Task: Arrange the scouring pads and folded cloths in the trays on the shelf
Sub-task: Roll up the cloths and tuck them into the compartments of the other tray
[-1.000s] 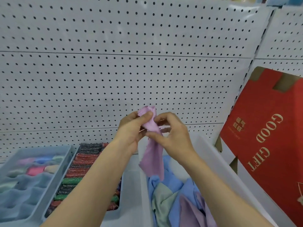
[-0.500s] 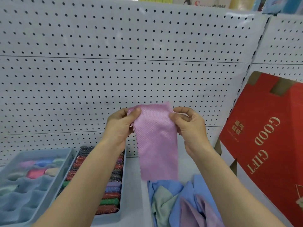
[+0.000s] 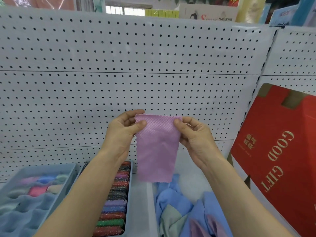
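A pink textured cloth (image 3: 156, 149) hangs spread out in front of the pegboard. My left hand (image 3: 122, 132) pinches its top left corner and my right hand (image 3: 195, 134) pinches its top right corner. Below it lies a loose heap of blue, green and pink cloths (image 3: 186, 212) in a clear tray (image 3: 150, 202). A grey tray (image 3: 128, 194) to the left holds a row of glittery scouring pads (image 3: 112, 212), partly hidden by my left forearm. At far left a compartment tray (image 3: 68, 178) holds rolled cloths (image 3: 36, 190) in its back cells.
A white pegboard wall (image 3: 119, 74) backs the shelf. A red "GOOD GIFT" box (image 3: 277, 159) leans at the right, close to my right forearm. Packaged goods (image 3: 205, 14) stand on top of the pegboard.
The pink cloth was bunched between both hands; my hands drew apart and rose, and the cloth now hangs flat and spread. The view tilted upward.
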`<state>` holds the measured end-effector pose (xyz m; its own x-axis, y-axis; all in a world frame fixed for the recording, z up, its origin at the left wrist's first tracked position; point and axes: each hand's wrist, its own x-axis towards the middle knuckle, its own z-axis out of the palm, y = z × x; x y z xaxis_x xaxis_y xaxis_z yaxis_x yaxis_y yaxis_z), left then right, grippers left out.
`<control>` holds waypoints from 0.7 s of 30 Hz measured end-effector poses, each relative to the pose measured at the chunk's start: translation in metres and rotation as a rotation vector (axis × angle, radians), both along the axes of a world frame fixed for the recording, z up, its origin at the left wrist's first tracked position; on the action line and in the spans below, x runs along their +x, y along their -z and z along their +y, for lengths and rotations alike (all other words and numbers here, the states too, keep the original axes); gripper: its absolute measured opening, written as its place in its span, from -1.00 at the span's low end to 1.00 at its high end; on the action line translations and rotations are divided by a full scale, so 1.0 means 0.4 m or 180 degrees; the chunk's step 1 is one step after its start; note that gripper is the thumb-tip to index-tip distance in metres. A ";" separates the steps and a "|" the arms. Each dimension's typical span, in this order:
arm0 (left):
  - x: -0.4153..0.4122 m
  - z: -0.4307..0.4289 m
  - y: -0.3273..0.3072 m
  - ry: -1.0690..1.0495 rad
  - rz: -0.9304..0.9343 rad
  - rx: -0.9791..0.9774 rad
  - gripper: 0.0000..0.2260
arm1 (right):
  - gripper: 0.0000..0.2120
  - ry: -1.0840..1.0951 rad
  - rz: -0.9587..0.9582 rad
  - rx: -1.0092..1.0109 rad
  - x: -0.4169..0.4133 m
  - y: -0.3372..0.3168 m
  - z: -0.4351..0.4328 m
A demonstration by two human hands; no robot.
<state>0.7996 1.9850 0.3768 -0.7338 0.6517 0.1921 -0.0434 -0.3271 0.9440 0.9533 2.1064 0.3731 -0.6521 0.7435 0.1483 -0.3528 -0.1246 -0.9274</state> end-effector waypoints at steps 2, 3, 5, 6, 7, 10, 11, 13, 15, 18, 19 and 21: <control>-0.007 -0.004 -0.003 -0.0019 -0.0027 -0.0070 -0.77 | -0.86 0.0095 0.0092 0.0008 -0.003 -0.004 -0.002; -0.007 -0.005 -0.005 -0.0015 -0.0074 -0.0086 -0.81 | -0.86 0.0137 0.0139 0.0029 -0.005 -0.005 -0.002; -0.004 -0.006 -0.011 0.0003 -0.0175 -0.0065 -0.90 | -0.81 0.0191 0.0174 0.0069 -0.007 -0.007 0.000; -0.002 -0.007 -0.013 0.0020 -0.0215 -0.0035 -0.91 | -0.78 0.0209 0.0169 0.0062 -0.008 -0.008 0.001; -0.001 -0.008 -0.015 0.0035 -0.0230 -0.0007 -0.91 | -0.76 0.0215 0.0169 0.0036 -0.009 -0.008 0.003; -0.006 -0.014 -0.018 0.0032 -0.0190 0.0052 -0.87 | -0.78 0.0118 0.0228 -0.0012 -0.011 -0.007 0.013; -0.008 -0.017 -0.019 0.0032 -0.0189 0.0087 -0.90 | -0.81 0.0066 0.0264 -0.0005 -0.011 -0.006 0.017; -0.010 -0.024 -0.023 0.0054 -0.0186 0.0144 -0.95 | -0.86 0.0006 0.0299 0.0017 -0.012 -0.005 0.023; -0.013 -0.028 -0.028 0.0067 -0.0171 0.0153 -0.93 | -0.85 -0.0002 0.0284 0.0047 -0.013 -0.006 0.027; -0.019 -0.033 -0.033 -0.0013 -0.0084 0.0171 -0.92 | -0.80 -0.0005 0.0297 0.0084 -0.015 -0.012 0.024; -0.021 -0.035 -0.033 -0.0089 -0.0001 0.0161 -0.91 | -0.80 0.0002 0.0318 0.0093 -0.015 -0.015 0.023; -0.026 -0.038 -0.032 -0.0286 0.0285 0.0083 -0.92 | -0.83 0.0042 0.0395 0.0133 -0.016 -0.016 0.022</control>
